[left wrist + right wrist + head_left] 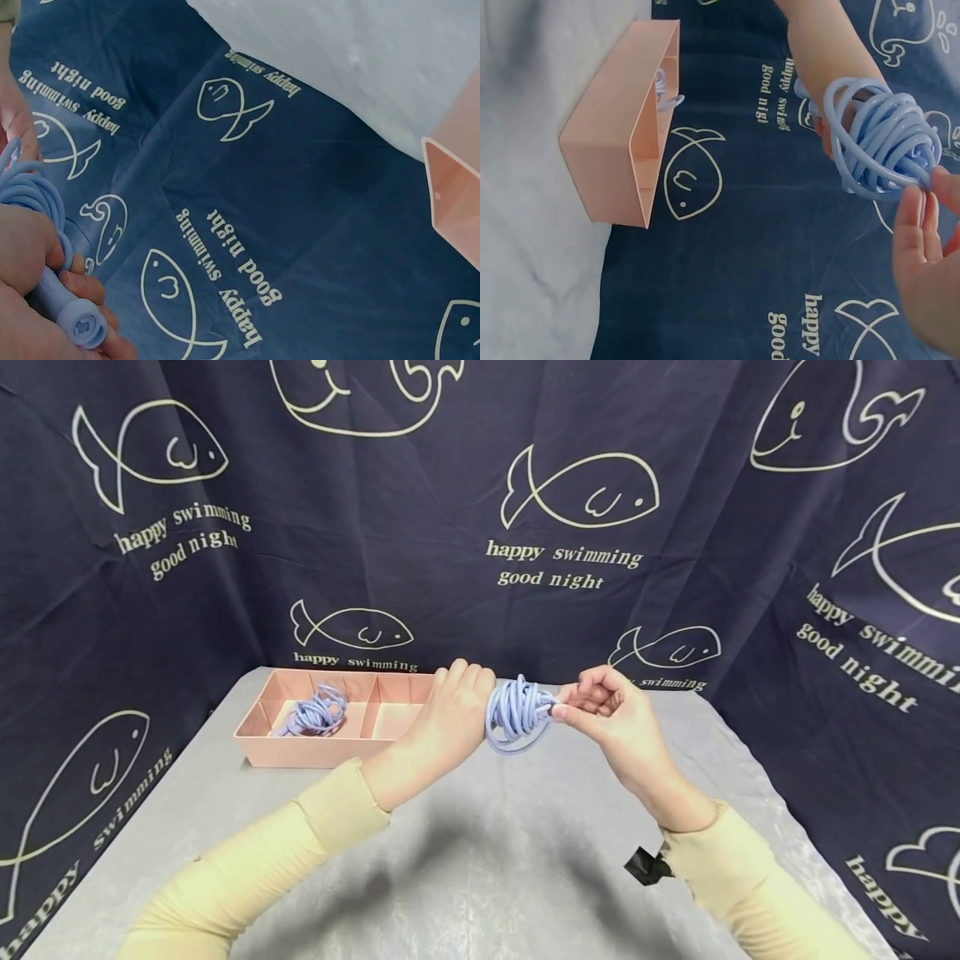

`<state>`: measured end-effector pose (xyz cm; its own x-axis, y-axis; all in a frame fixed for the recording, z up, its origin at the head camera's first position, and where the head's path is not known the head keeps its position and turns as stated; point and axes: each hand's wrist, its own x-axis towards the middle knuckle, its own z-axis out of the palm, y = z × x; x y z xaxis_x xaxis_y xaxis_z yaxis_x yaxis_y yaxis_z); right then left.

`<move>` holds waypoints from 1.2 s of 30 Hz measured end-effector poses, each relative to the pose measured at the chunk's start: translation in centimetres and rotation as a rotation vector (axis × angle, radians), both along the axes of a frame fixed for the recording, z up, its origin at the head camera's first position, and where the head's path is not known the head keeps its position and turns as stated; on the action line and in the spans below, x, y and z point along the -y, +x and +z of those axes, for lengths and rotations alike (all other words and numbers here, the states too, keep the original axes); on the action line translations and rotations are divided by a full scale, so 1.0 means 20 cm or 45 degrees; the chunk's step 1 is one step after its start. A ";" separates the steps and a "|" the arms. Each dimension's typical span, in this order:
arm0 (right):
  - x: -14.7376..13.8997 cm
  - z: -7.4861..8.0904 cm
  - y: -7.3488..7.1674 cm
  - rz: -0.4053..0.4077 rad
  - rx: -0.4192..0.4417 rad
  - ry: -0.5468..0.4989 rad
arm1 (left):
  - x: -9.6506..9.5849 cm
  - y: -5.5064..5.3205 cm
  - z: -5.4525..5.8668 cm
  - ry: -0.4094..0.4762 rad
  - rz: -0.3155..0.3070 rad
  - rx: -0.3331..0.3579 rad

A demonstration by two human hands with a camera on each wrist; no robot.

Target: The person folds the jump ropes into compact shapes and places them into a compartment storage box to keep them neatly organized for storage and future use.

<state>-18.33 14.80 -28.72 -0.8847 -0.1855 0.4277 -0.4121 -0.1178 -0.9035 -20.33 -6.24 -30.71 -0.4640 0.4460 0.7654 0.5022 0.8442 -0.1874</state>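
Observation:
A light-blue jump rope [516, 710] is wound into a thick bundle and held above the table between both hands. My left hand [453, 702] grips its handle; in the left wrist view the handle's round end [82, 324] sticks out of the fist. On the other side, my right hand [622, 718] pinches a strand of the rope between thumb and fingertips, as the right wrist view also shows around the coils [892, 142]. One loose loop hangs below the bundle.
A pink divided box [315, 754] stands at the back left of the grey-covered table [480, 877]. Its left compartment contains another light-blue coiled cord [318, 714]. A dark fish-print curtain [450, 527] surrounds the table. Something black [647, 866] hangs by the right cuff.

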 end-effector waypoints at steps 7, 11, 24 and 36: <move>0.01 0.00 -0.01 0.081 0.074 -0.043 | 0.00 0.00 0.00 -0.025 -0.004 0.013; 0.00 -0.02 -0.03 0.215 0.103 -0.102 | -0.01 0.00 0.00 -0.014 -0.009 0.018; -0.01 -0.06 -0.06 0.504 0.052 -0.162 | -0.02 0.01 0.00 0.030 -0.057 0.030; -0.02 -0.09 -0.07 0.584 -0.057 -0.139 | -0.02 0.04 0.01 0.022 -0.090 0.082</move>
<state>-19.69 15.29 -30.44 -0.7020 -0.5047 0.5024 -0.3335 -0.3904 -0.8581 -19.62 -5.92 -30.61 -0.4803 0.4659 0.7432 0.5709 0.8092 -0.1384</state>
